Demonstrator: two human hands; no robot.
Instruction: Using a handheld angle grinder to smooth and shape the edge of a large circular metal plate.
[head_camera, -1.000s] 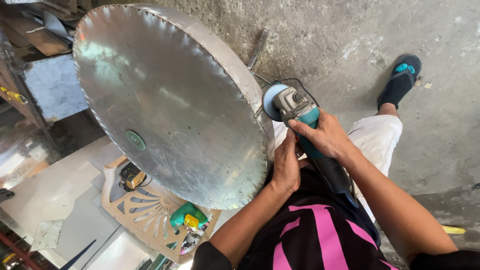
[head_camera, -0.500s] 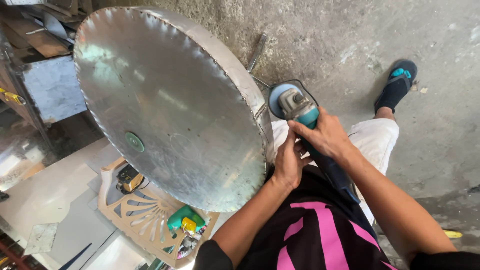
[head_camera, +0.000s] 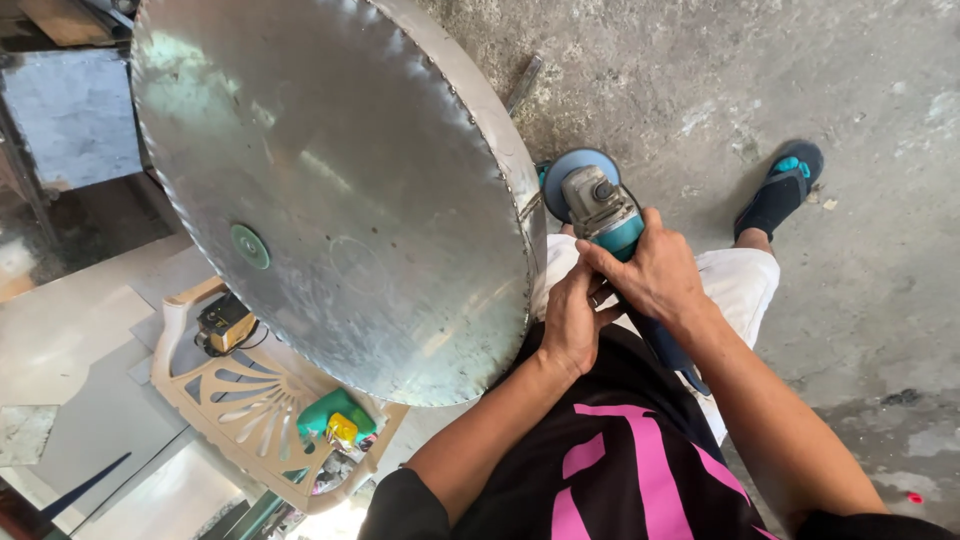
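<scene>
Hands meet on a teal and grey angle grinder (head_camera: 600, 215): the right hand (head_camera: 650, 272) wraps its body in a closed grip, and the left hand (head_camera: 572, 322) closes around the rear of it just below. Its round disc sits just beside the rim of a large shiny sheet-metal drum (head_camera: 330, 190), tilted on its edge. Below the drum lies a beige plastic chair (head_camera: 240, 400) holding small tools. A dark sandal (head_camera: 780, 195) rests on the concrete floor (head_camera: 850, 100).

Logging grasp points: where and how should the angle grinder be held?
Grip the angle grinder by its slim teal-and-black body behind the grey gear head, coming from the rear, as the right hand and left hand do. The disc end faces the round metal drum, so fingers stay clear.
</scene>
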